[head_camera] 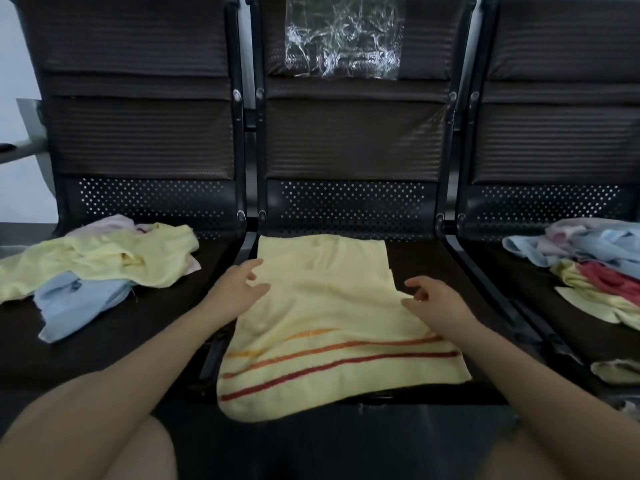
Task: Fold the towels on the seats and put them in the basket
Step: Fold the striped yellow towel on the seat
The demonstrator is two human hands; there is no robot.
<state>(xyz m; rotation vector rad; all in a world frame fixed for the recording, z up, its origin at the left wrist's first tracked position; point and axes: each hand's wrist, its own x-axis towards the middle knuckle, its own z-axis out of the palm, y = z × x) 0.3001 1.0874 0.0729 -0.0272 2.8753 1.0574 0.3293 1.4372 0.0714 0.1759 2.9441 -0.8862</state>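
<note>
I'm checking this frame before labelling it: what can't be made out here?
- Basket: not in the head view, so its place is unknown.
- Right pile of towels: cut off by the right edge; count unclear.
- Left pile of towels: towels overlap, hiding those beneath.
- Striped yellow towel: near edge droops over the seat front.
- Hands: whether the left hand and right hand press the towel is unclear.

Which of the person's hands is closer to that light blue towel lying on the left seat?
The left hand. It hovers at the left edge of the striped yellow towel, just right of the blue towel. The right hand is at the striped towel's far edge.
</note>
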